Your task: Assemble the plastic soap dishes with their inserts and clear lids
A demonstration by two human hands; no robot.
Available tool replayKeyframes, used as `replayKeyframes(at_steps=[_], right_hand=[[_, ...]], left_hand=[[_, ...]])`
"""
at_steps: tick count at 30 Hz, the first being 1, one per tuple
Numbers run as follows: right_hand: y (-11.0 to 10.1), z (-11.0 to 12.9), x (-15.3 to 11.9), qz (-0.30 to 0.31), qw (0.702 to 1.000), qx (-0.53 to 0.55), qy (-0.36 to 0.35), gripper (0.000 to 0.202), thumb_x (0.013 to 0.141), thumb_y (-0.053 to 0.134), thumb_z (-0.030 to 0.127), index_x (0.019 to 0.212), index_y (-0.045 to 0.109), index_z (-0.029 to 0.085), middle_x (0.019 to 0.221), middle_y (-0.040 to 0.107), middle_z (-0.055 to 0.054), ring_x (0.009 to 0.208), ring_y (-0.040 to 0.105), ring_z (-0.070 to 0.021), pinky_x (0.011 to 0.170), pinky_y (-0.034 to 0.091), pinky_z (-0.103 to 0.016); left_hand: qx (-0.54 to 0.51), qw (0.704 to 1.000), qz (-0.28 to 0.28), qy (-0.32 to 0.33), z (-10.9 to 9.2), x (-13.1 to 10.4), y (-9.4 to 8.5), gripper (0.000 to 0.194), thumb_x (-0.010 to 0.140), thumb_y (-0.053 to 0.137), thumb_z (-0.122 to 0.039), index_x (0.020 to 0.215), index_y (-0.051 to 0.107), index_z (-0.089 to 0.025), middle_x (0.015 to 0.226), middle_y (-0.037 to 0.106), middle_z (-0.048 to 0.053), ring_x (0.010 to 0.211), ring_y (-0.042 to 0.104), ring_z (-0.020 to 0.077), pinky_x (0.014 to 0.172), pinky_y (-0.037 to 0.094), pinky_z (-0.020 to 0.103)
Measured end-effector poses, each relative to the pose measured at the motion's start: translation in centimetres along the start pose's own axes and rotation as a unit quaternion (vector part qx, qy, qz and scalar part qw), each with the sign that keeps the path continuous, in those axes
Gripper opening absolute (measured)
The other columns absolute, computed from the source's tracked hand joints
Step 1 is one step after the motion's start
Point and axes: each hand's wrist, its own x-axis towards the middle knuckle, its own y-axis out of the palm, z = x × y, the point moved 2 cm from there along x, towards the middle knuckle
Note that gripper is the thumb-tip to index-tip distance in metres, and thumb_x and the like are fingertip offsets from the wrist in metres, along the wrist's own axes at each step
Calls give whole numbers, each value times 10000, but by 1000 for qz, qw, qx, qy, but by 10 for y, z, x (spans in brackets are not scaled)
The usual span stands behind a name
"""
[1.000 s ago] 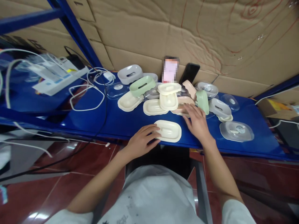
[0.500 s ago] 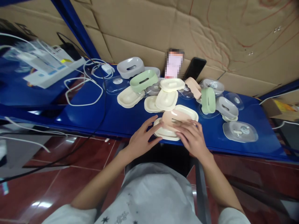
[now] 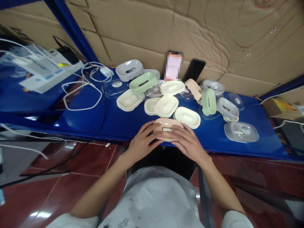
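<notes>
A pink soap dish shell (image 3: 166,122) with a slot in its top sits level at the front edge of the blue shelf. My left hand (image 3: 144,140) grips its left side with the fingers over the rim. Around the right side is my right hand (image 3: 190,139), its fingers lying across the top. Something cream shows through the slot; the rest beneath the shell is hidden. Just behind lies a cream tray (image 3: 187,117), touching or close to another cream tray (image 3: 166,106).
Green shells (image 3: 144,83), grey shells (image 3: 129,70) and clear lids (image 3: 241,132) lie around the shelf (image 3: 123,125). Two phones lean on the cardboard, one of them black (image 3: 194,70). A white power strip (image 3: 51,76) and looped cables (image 3: 82,109) occupy the left.
The pink shell has come down from a tilt over a cream tray, moving toward me and slightly left. That tray is now covered. Both hands have closed in on the shell's sides.
</notes>
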Motion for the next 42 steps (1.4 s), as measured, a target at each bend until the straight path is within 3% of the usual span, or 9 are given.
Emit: replayKeyframes(at_steps=[2,5,9,13,17,25,33,37,42], right_hand=[[-16,-25,-1,-66,993,-56,77,415,1079,615,313,1493,616,286,1473,701,-95,1432,616,-286,1277,409,-587],[-39,-78,-2,-166,942,-173,233,511,1059,623,429,1518,593,206,1547,626,-184,1459,565,-374,1200,444,-611],[-49,-126,-1,-163,909,-201,327,466,1050,581,485,1346,704,148,1327,751,-209,1250,682,-391,1083,509,-597],[-45,-106,-7,-226,915,-178,284,424,1084,535,460,1327,721,167,1289,776,-181,1204,719,-349,1072,513,-534],[-36,-75,-22,-213,921,-190,267,351,1093,541,401,1313,731,204,1318,776,-147,1242,716,-324,1118,475,-528],[-43,-96,-28,-188,928,-201,251,390,1088,472,307,1396,684,195,1470,691,-162,1394,631,-321,1148,495,-536],[-28,-70,-28,-109,958,-212,159,299,1060,571,259,1317,725,261,1365,732,-116,1308,656,-302,1126,429,-502],[-36,-69,-16,-98,960,-210,157,313,1066,538,224,1307,732,273,1362,742,-94,1298,658,-289,1128,392,-488],[-52,-79,-7,-97,927,-284,224,325,1101,514,357,1126,802,208,1037,787,-104,995,694,-277,931,441,-419]], left_hand=[[-3,1000,-2,1,-1,1,-1,314,998,769,-233,1304,696,-237,1477,675,110,1471,545,323,1193,557,553],[-3,1000,3,-2,-3,2,-2,298,1005,755,-220,1296,695,-240,1475,672,107,1474,538,328,1189,556,567],[-21,1000,-2,-5,-3,1,-4,282,1006,751,-219,1282,699,-245,1467,671,105,1464,543,319,1175,568,558],[-55,998,-5,-6,-2,2,-7,261,999,763,-218,1253,712,-250,1446,678,101,1443,562,299,1173,569,538],[-76,997,-9,-9,-2,2,-9,274,989,763,-187,1250,714,-252,1440,675,110,1447,567,298,1179,559,544],[-62,998,-4,-21,-1,1,-6,277,990,763,-213,1256,720,-273,1446,679,95,1451,563,303,1188,549,554],[-66,998,-4,-13,0,0,-7,277,997,761,-222,1267,714,-262,1454,673,99,1456,555,299,1199,540,551],[-59,998,6,-14,0,0,-7,271,1005,747,-219,1271,712,-262,1466,665,97,1456,558,301,1203,537,556],[-61,998,6,-7,1,0,-8,274,1007,748,-209,1274,698,-247,1464,665,102,1465,541,304,1202,537,550]])
